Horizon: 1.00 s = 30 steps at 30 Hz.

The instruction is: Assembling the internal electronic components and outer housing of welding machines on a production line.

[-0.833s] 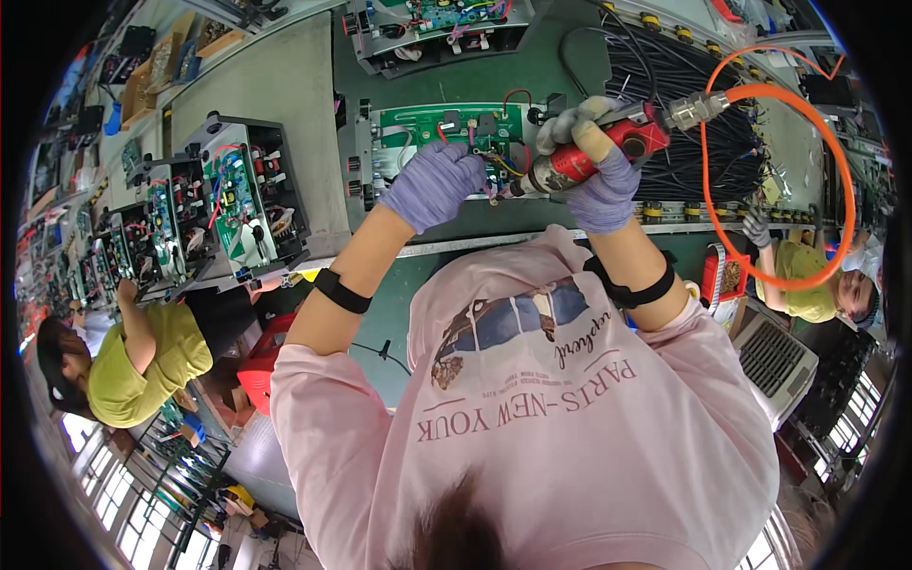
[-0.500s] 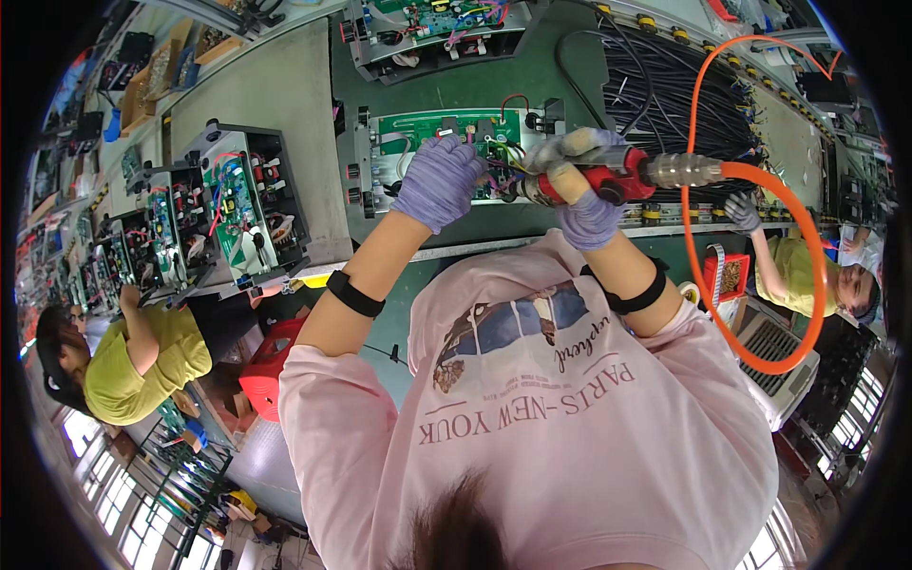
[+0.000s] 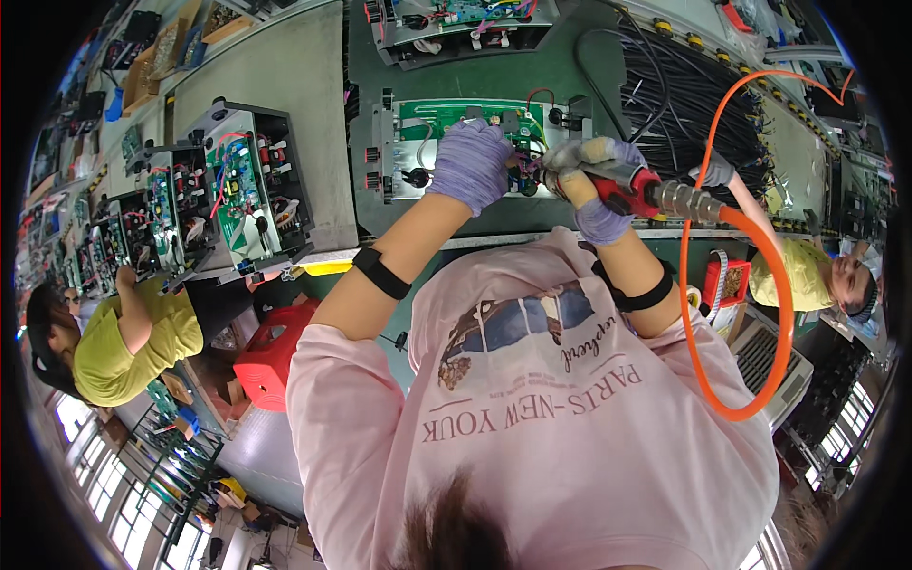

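An open device chassis point(image 3: 386, 142) lies on the green work surface, with a green circuit board point(image 3: 446, 109) and several wires inside. My left hand point(image 3: 472, 163), in a purple glove, rests over the board with its fingers curled in; what they pinch, if anything, is hidden. From the right, my gloved right hand point(image 3: 594, 185) grips a red air screwdriver point(image 3: 629, 193) held nearly level. Its front end points left, close by my left fingers at the board's right part. The tip is hard to make out among the wires. An orange air hose point(image 3: 781, 323) loops from its metal coupling.
Beyond the chassis stands a second open unit point(image 3: 465, 28). More open units point(image 3: 249, 190) line the left. Black cables point(image 3: 698, 114) are heaped on the right, where a co-worker's gloved hand point(image 3: 712, 171) reaches in. Another co-worker point(image 3: 142, 342) sits at left, near a red stool point(image 3: 275, 356).
The whole view has shifted slightly. My left hand sits a bit farther over the board, and the screwdriver tilts more. The orange hose hangs lower. The right co-worker's hand has moved toward the cables.
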Each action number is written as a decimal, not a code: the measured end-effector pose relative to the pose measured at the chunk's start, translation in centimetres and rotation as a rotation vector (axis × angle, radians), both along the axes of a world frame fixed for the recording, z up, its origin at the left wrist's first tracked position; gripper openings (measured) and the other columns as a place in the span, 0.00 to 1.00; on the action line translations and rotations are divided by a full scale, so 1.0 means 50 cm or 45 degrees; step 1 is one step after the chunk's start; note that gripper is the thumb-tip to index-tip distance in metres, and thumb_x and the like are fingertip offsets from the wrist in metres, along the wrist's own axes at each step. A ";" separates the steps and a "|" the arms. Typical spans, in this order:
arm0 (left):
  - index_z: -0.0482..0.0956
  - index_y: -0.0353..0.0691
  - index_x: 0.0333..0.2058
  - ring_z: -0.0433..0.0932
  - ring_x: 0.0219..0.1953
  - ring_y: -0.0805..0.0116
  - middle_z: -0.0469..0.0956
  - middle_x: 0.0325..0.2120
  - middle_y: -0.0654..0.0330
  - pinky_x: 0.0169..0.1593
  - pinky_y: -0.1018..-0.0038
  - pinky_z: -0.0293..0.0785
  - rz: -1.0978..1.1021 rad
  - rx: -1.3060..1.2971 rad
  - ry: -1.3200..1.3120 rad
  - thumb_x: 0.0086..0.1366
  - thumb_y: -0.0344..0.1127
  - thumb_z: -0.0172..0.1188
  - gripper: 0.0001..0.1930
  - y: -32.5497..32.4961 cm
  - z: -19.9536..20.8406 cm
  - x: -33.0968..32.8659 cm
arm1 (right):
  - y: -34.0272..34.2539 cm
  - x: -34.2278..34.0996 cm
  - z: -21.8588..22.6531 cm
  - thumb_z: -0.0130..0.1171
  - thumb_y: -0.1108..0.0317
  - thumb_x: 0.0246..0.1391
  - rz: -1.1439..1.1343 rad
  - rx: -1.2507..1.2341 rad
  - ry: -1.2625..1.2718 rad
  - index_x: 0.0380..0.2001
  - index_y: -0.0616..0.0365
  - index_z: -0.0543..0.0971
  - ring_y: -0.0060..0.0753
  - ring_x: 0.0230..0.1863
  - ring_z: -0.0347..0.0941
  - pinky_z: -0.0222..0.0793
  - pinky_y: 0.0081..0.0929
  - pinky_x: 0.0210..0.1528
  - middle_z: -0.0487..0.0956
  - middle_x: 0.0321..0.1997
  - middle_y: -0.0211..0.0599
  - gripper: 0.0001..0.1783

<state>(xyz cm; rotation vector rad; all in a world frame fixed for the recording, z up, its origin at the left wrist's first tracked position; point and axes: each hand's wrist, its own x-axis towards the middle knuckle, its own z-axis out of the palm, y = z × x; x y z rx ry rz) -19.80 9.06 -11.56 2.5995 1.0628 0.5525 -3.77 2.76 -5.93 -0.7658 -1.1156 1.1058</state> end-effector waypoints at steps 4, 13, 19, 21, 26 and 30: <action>0.79 0.45 0.21 0.74 0.32 0.58 0.76 0.27 0.56 0.36 0.64 0.67 0.080 -0.058 0.054 0.45 0.39 0.61 0.06 -0.007 0.003 0.020 | -0.005 0.000 0.005 0.58 0.82 0.43 -0.066 -0.016 -0.165 0.33 0.59 0.69 0.31 0.35 0.73 0.71 0.31 0.41 0.76 0.30 0.38 0.14; 0.82 0.44 0.29 0.75 0.38 0.60 0.77 0.31 0.56 0.44 0.66 0.70 -0.033 -0.437 0.363 0.51 0.44 0.59 0.11 0.005 0.039 0.078 | -0.023 0.041 -0.025 0.59 0.81 0.41 -0.174 -0.087 -0.160 0.33 0.59 0.67 0.30 0.34 0.74 0.71 0.29 0.39 0.76 0.29 0.39 0.16; 0.81 0.44 0.26 0.77 0.32 0.56 0.77 0.25 0.54 0.39 0.63 0.71 -0.035 -0.395 0.250 0.50 0.42 0.59 0.09 0.006 0.022 0.112 | -0.008 0.068 -0.009 0.57 0.80 0.43 -0.242 -0.111 -0.211 0.34 0.59 0.67 0.26 0.22 0.71 0.69 0.23 0.26 0.75 0.26 0.40 0.14; 0.81 0.44 0.26 0.77 0.33 0.56 0.77 0.25 0.54 0.40 0.63 0.71 -0.042 -0.412 0.292 0.50 0.42 0.59 0.09 0.009 0.025 0.123 | -0.009 0.068 -0.014 0.57 0.81 0.42 -0.267 -0.097 -0.144 0.34 0.59 0.67 0.26 0.22 0.70 0.69 0.23 0.26 0.75 0.25 0.40 0.14; 0.80 0.44 0.30 0.76 0.31 0.56 0.77 0.26 0.56 0.37 0.63 0.70 0.029 -0.292 0.080 0.50 0.40 0.60 0.10 -0.017 0.011 0.096 | -0.006 0.055 -0.001 0.57 0.81 0.42 -0.333 -0.074 -0.073 0.31 0.62 0.70 0.25 0.23 0.71 0.70 0.22 0.26 0.76 0.25 0.42 0.11; 0.76 0.42 0.34 0.71 0.27 0.59 0.74 0.24 0.57 0.30 0.66 0.66 0.254 0.097 -0.458 0.52 0.38 0.59 0.11 -0.111 0.046 -0.016 | -0.001 0.032 0.040 0.59 0.82 0.36 -0.442 -0.146 -0.275 0.28 0.63 0.73 0.27 0.29 0.74 0.72 0.22 0.33 0.78 0.28 0.39 0.11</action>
